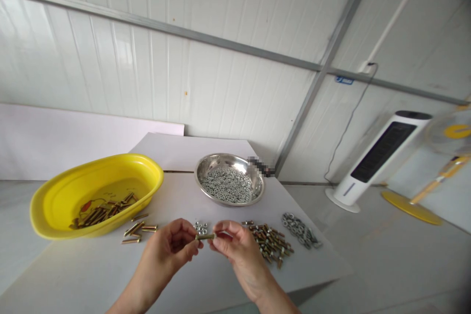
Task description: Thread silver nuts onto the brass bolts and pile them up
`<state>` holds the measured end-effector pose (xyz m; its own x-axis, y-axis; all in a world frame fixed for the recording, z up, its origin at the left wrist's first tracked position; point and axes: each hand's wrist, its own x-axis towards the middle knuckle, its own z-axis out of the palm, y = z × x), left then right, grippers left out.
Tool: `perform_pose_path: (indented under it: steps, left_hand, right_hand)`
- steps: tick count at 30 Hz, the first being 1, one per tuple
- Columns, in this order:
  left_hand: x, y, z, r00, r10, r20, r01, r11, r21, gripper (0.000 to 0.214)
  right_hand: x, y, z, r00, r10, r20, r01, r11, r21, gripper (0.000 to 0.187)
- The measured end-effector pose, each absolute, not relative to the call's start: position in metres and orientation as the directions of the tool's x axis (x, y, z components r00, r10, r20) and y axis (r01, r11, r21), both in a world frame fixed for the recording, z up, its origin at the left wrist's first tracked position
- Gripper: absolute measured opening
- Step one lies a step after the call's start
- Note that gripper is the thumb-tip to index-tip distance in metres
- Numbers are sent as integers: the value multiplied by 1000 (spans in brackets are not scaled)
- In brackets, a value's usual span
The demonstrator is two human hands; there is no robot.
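Observation:
A brass-coloured bolt (205, 237) lies level between my two hands, above the white table. Thumb and fingers of my left hand (170, 244) pinch its left end. At the other end, the fingertips of my right hand (237, 245) are closed on it; whether a nut sits under them is hidden. Just behind the bolt is a small group of silver nuts (200, 228). Several loose bolts (137, 228) rest on the table left of my left hand. To the right of my right hand spreads a pile of bolts with silver nuts on them (271, 243).
A yellow basin (47, 211) with more bolts stands at the left. Behind my hands is a steel bowl (200, 169) full of nuts. Silver washers (300, 230) lie near the table's right edge. A white tower fan (379, 157) and a yellow-based fan (412, 206) stand beyond.

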<state>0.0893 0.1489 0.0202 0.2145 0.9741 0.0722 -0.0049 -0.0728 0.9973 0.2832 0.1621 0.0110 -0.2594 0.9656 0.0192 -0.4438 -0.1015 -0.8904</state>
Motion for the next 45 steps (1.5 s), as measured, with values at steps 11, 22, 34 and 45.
perform_pose_path:
  steps: [11,22,34,45]
  left_hand:
    - [91,151,20,247,967,66,-52,-55,997,28]
    - [89,148,17,266,961,81,-1,-84,996,24]
    - [92,142,23,195,924,330,325,-378,867,3]
    - [95,146,22,100,973,208,250,-227,941,10]
  right_hand:
    - [291,164,19,-216,925,313,-116,293,-949,9]
    - [291,162,18,-200,926,321,-69,313,-947,13]
    - [279,159,9,-210,968,140,-152,110,-982,33]
    - [283,159,14,-243,963,114,-246,53,-968,38]
